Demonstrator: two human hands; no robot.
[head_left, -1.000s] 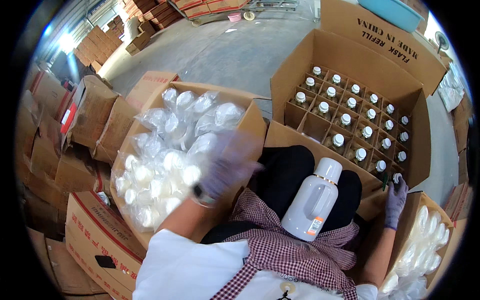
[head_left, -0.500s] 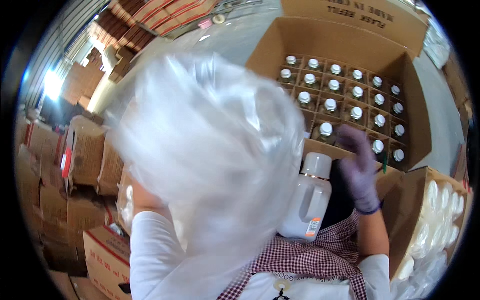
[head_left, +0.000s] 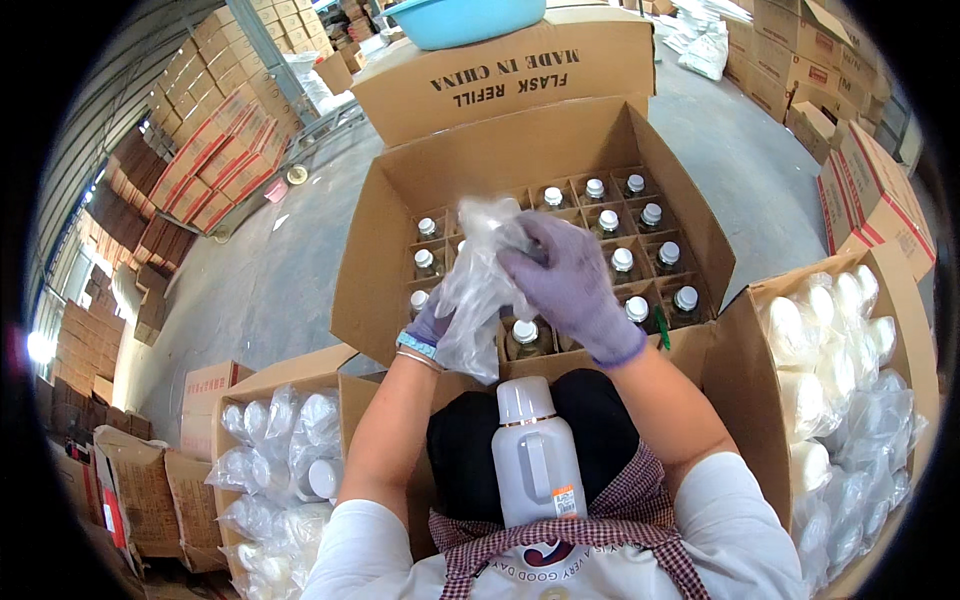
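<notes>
A crumpled clear plastic bag (head_left: 478,292) is bunched between my two hands, above the near part of a divided carton (head_left: 362,262). My right hand (head_left: 572,280), in a light purple knit glove, pinches the bag's upper end. My left hand (head_left: 430,322), gloved alike, grips its lower left side, with the fingers partly behind the plastic. A pale grey flask (head_left: 538,470) with a handle, a gold ring and an orange-marked label rests upright in my lap. Glass bottles with white caps, such as this bottle (head_left: 622,264), fill many of the carton's compartments; my hands hide some.
To my right stands an open carton (head_left: 905,300) of plastic-wrapped white flasks. A similar carton (head_left: 228,400) of wrapped flasks is at my left. A blue basin (head_left: 465,22) sits beyond the raised flap. Stacked boxes (head_left: 225,160) line the far left.
The billowing bag at left has collapsed into a small bunch over the divided carton. My right hand has come onto it and both hands now hold it. The view has turned; the flask stays in my lap.
</notes>
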